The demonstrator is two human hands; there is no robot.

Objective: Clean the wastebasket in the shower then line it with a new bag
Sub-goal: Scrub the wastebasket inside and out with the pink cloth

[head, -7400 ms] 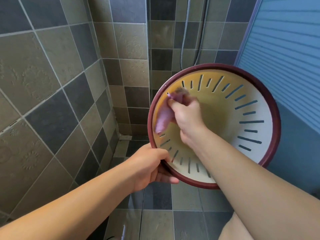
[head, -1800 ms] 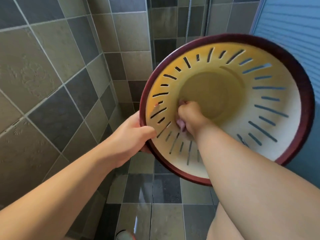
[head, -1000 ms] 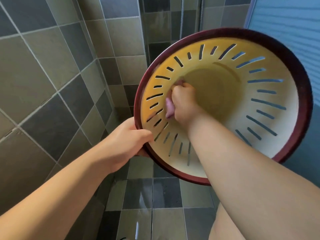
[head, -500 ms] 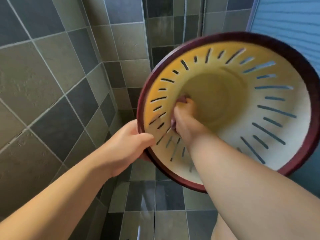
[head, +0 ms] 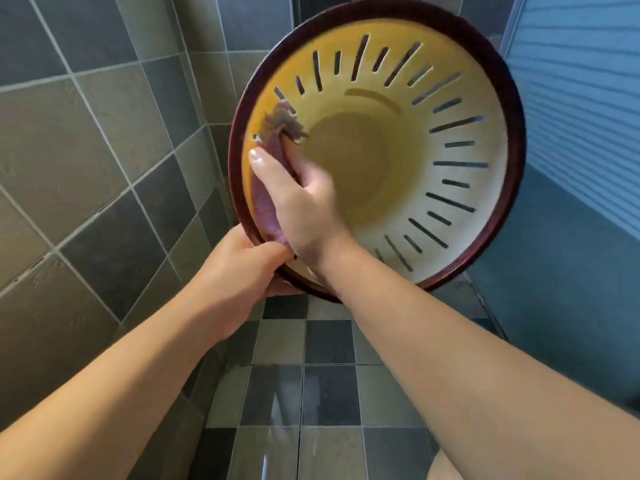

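The wastebasket (head: 460,109) is a round cream-yellow basket with slotted walls and a dark red rim, tipped so its mouth faces me. My left hand (head: 239,271) grips the rim at its lower left and holds the basket up in the air. My right hand (head: 298,202) is inside the basket, pressing a purple cloth (head: 268,202) flat against the left inner wall just under the rim. The cloth's frayed end sticks out above my fingers. No bag is in view.
Grey and dark tiled walls (head: 104,140) stand close on the left and behind the basket. The tiled shower floor (head: 311,393) below looks wet. A blue ribbed panel (head: 581,98) closes the right side.
My right hand has slid with the cloth from the lower wall near the basket's bottom out to the left wall by the rim. The basket has risen and tilted slightly.
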